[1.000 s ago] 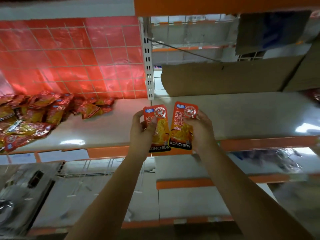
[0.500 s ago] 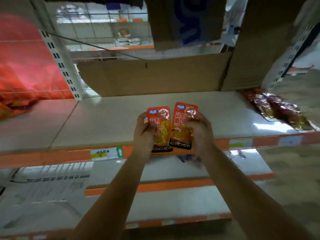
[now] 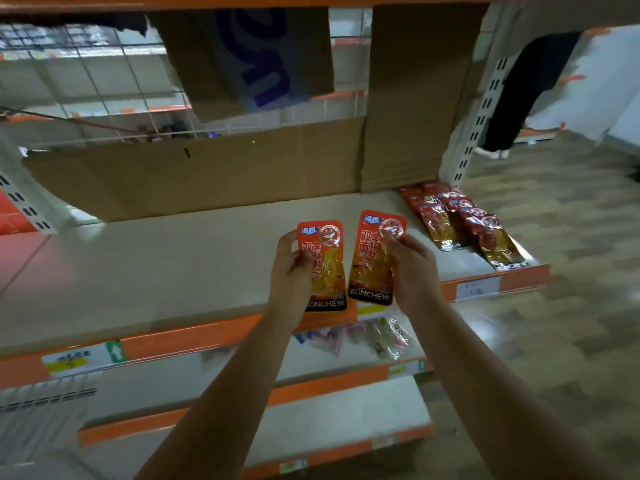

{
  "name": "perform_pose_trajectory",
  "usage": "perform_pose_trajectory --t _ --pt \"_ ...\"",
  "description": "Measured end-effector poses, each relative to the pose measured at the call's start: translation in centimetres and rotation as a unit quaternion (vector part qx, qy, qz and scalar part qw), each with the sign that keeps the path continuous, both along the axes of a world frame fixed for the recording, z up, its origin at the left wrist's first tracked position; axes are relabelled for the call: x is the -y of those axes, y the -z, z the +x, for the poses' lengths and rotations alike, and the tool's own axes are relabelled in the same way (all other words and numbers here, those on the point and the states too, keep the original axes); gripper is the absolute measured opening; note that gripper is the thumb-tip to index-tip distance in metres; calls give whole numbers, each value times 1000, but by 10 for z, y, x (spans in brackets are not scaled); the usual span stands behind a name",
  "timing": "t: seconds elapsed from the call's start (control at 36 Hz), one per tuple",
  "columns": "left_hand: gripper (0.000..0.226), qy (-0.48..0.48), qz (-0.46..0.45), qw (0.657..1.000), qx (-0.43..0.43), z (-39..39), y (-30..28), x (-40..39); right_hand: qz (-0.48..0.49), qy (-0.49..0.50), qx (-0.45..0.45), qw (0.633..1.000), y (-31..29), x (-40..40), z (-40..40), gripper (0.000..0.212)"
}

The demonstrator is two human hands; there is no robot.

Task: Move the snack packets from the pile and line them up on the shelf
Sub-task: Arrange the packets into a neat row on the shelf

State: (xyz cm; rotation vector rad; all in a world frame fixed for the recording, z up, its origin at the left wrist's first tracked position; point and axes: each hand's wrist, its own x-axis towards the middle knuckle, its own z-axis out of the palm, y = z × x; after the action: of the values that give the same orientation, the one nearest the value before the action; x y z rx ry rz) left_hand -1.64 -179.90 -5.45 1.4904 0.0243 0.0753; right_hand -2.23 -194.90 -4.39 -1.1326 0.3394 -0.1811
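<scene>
Two orange snack packets, one (image 3: 323, 263) left and one (image 3: 375, 256) right of frame centre, stand upright side by side above the beige shelf (image 3: 156, 265), while a row of packets (image 3: 460, 223) lies flat at its right end.

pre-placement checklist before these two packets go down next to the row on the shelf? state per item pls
1. Left hand grips an orange foil snack packet: ok.
2. Right hand grips a second orange foil snack packet: ok.
3. Both packets upright, printed face toward camera: ok.
4. Bare beige shelf board left of the laid row of red-orange packets: ok.
5. Existing row straight and evenly overlapped: cannot tell, blurred.
6. Brown cardboard sheet at the shelf's back stands behind the landing spot: ok.
</scene>
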Motion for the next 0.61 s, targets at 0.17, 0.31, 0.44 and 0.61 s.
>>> perform_pose_trajectory --t 0.17,0.31,0.44,0.61 --pt "25 -6 27 1000 -8 20 0 58 2 19 6 1000 -6 62 21 11" --pt "30 -34 41 999 -9 45 3 113 -29 11 -11 999 -3 125 51 17" --pt "33 -65 57 996 -35 60 7 161 -93 -32 -31 995 8 175 76 17" --pt "33 -89 78 991 -63 59 17 185 -279 -81 -15 957 14 195 90 16"
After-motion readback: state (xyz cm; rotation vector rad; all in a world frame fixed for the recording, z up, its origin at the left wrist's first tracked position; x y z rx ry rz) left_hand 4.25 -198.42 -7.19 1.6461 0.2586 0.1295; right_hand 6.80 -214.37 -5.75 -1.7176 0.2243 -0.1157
